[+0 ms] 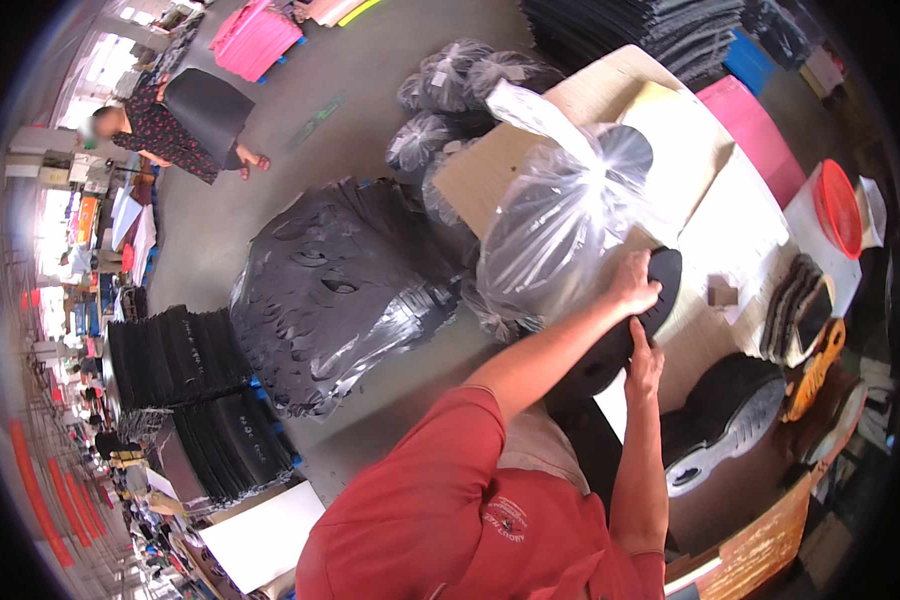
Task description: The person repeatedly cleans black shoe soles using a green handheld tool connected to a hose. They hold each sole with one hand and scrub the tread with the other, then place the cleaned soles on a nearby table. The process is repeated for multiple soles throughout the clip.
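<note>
**Both hands on black sole stack at clear bag**

Left grip (632,283) closed over the top edge of a stack of black foam sole pieces (660,290), fingers curled on it, right at the mouth of the clear plastic bag (560,225). Right grip (644,362) pressed against the lower side of the same stack, fingers wrapped on its edge; how tight it holds, cannot tell. The stack sits on the surface (715,240), partly inside the bag, between the two hands. Red sleeves come up from the lower edge.

Just right of the hands: black shoe with grey-white sole (722,420) lying on its side on the surface. Beyond it a small pile of dark insoles (792,305), an orange sole piece (818,365), a small brown box (721,292). Farther right a red round lid (840,205).

Left on the floor: big dark plastic bag of black cutouts (340,290), stacked black sheets (175,355). Farther back smaller tied bags (450,80), a pink stack (255,38), another person (165,125) carrying a black sheet.
</note>
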### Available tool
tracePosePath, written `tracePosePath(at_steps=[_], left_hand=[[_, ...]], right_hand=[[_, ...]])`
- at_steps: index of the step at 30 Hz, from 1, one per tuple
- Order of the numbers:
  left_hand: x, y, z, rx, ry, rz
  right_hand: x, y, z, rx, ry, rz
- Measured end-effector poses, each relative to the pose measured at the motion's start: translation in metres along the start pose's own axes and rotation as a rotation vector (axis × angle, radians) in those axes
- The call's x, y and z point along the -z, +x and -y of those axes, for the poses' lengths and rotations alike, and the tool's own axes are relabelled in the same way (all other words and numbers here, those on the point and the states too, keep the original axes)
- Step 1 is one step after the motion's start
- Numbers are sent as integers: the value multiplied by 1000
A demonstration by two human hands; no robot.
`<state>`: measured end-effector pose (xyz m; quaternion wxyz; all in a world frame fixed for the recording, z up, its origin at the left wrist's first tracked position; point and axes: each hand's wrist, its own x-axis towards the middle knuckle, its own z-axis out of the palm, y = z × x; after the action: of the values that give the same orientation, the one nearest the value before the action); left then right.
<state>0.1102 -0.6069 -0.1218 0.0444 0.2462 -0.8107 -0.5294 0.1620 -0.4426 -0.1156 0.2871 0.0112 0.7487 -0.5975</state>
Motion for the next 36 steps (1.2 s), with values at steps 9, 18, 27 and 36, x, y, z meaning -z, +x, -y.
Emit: tracePosePath(at_steps=[9, 18, 27, 36], left_hand=[[-22, -3, 13, 54, 48, -33], [-70, -100, -81, -354, -147, 107], [-175, -168, -109, -33, -120, 385], [-161, -169, -122, -64, -171, 409]], right_hand=[[12, -6, 25, -175, -398, -127], [224, -120, 21, 469, -919, -988], [259, -96, -47, -92, 347, -373], [209, -105, 5, -157, 1, -507]])
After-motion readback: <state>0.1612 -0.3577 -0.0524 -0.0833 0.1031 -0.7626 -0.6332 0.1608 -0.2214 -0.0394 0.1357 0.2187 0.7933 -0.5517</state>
